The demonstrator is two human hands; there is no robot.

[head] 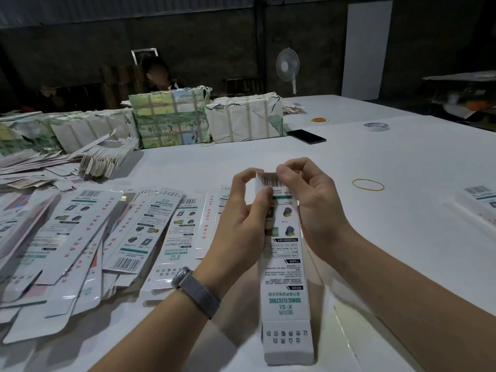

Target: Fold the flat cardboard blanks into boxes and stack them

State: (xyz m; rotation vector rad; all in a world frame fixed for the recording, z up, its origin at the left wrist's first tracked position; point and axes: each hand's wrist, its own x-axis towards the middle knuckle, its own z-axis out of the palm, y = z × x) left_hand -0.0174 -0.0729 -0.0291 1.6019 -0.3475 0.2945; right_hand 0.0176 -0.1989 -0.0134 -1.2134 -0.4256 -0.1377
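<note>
Closing the far end flap: left hand (245,210) grips the box (284,253) body; right hand (308,200), at 1 o'clock, pinches the flap. Crease squarely, then tuck.

I see a white table (349,162) carrying flat blanks (88,237) at left, wrapped bundles (241,119) behind, a phone (306,136), rubber bands (368,184) and tape (376,126).
</note>
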